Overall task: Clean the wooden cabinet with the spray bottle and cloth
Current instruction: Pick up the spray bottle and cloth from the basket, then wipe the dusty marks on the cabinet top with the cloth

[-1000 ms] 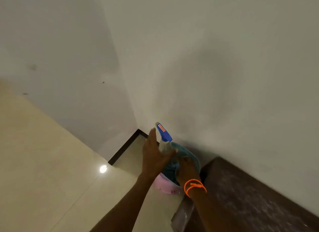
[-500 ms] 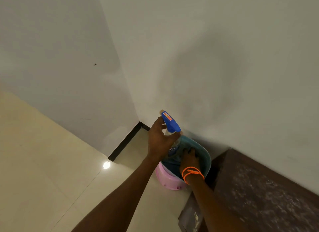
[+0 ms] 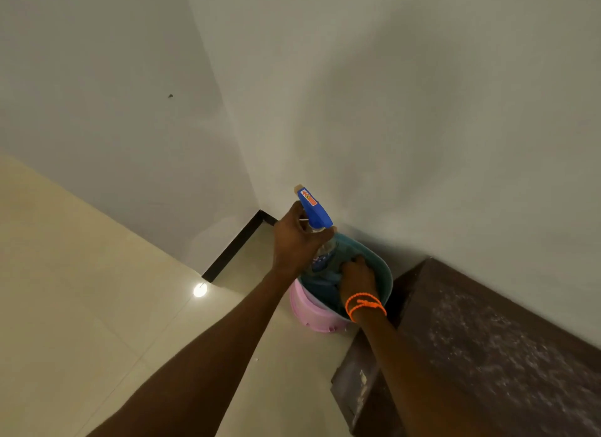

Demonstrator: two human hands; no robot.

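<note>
Already the left hand [image 3: 297, 238] is wrapped around the neck of the spray bottle [image 3: 317, 222], whose long axis runs steeply up, blue head above the fist and body dipping below it into the teal tub [image 3: 382, 267]. Just to the right and lower, the right hand [image 3: 356, 275] reaches inside that tub onto dark blue cloth [image 3: 325, 287]; whether its fingers have closed is unclear. Further right of both grips lies the dusty wooden cabinet [image 3: 487, 339], nearer the right hand.
</note>
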